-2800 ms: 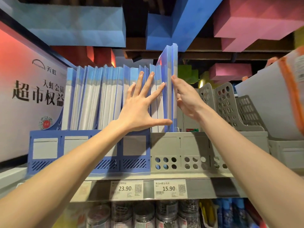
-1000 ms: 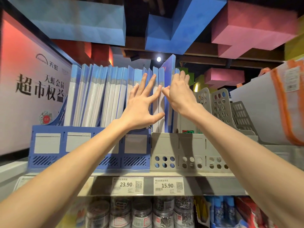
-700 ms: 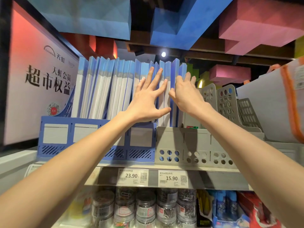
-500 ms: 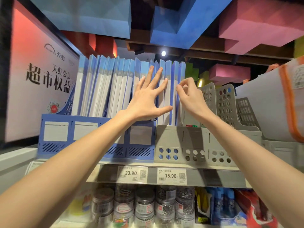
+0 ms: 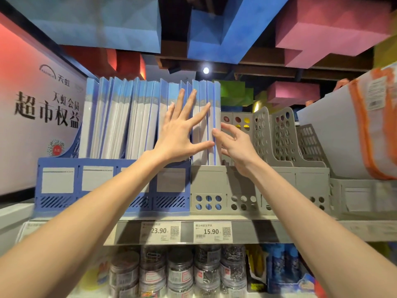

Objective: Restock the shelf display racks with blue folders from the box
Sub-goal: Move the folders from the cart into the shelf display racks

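Blue folders [image 5: 137,117] at twelve o'clock: the last one [image 5: 217,112], raised a moment ago, now sits level in its rack [image 5: 207,179], so it's stocked. Left hand [image 5: 179,137] splayed flat on them, right hand [image 5: 235,144] loose, empty.

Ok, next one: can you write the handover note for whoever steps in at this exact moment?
Left hand: open, fingers spread flat against the blue folders.
Right hand: open, fingertips touching the rightmost folder; no grip on it.
Folders stand upright across the blue rack and the leftmost compartment of the grey rack.
Done: that row looks seated and level.
Left: no blue folders show in the grey compartments further right; probably fetch more from the box, which is out of view.
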Tool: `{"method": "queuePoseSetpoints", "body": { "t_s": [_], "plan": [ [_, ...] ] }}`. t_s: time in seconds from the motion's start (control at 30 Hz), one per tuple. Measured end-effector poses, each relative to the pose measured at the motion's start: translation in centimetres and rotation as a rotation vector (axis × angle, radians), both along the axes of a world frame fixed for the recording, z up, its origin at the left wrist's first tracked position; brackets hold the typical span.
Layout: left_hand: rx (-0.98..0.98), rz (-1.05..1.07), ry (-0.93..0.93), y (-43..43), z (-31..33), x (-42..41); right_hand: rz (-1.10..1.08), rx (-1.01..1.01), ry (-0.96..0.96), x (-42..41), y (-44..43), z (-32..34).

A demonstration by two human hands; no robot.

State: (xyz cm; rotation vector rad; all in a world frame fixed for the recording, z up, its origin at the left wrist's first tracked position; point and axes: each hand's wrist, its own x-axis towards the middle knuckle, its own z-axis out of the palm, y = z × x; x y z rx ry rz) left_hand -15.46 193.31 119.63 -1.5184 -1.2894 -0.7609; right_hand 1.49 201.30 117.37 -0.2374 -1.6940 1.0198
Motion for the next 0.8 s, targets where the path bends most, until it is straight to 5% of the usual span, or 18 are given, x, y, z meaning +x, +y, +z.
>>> {"method": "queuePoseSetpoints", "body": {
  "t_s": [0.17,0.37,0.57,0.8],
  "plan": [
    [-0.047,-0.02,-0.054,-0.8,-0.7,0.8,-0.152,0.074,-0.054,1.5,-0.7,-0.5],
    [-0.012,-0.433,-0.488,-4.6,-3.0,3.3,-0.596,0.401,0.088,3.1,-3.2,-1.3],
    [0.173,-0.426,-0.711,-12.5,-7.3,2.1,-0.241,0.473,0.167,-1.2,-9.0,-4.6],
    [0.269,-0.274,-0.873,-23.7,-13.3,-0.5,0.176,0.335,0.181,-9.6,-18.7,-10.2]
  ]
}}
